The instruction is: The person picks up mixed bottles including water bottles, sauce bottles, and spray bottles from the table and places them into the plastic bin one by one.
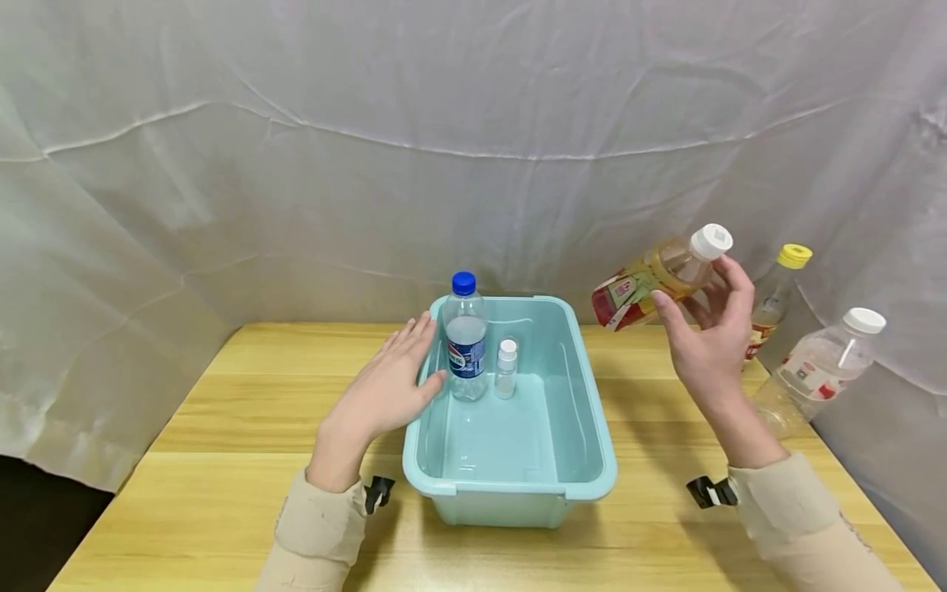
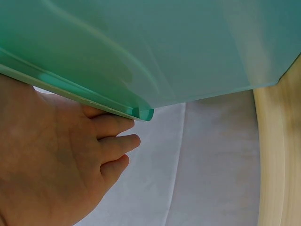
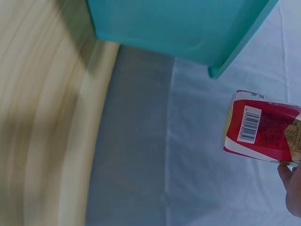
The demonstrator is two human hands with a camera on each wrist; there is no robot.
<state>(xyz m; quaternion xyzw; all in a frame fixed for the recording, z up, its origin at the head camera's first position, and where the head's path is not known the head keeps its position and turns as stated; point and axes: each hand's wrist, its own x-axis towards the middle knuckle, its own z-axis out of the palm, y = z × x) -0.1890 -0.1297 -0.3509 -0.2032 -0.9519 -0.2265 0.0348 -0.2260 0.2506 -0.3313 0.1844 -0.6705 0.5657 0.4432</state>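
Observation:
A light blue plastic tub (image 1: 510, 491) stands on the wooden table. Inside, toward its far left, are a bottle (image 1: 466, 349) with a blue cap and Pepsi label and a small clear bottle (image 1: 506, 370) with a white cap. My left hand (image 1: 388, 378) rests at the tub's left rim, fingers straight; the left wrist view shows its palm under the rim (image 2: 84, 99). Up in the air right of the tub, my right hand (image 1: 713, 337) grips a tilted drink bottle (image 1: 651, 279) by its upper part, white cap up and base toward the tub. Its red label (image 3: 263, 125) shows a barcode.
Behind my right hand stands a clear bottle (image 1: 773, 304) with a yellow cap. Near the table's right edge is another clear bottle (image 1: 821, 370) with a white cap. A grey-white curtain (image 1: 473, 148) hangs behind the wooden table (image 1: 244, 411).

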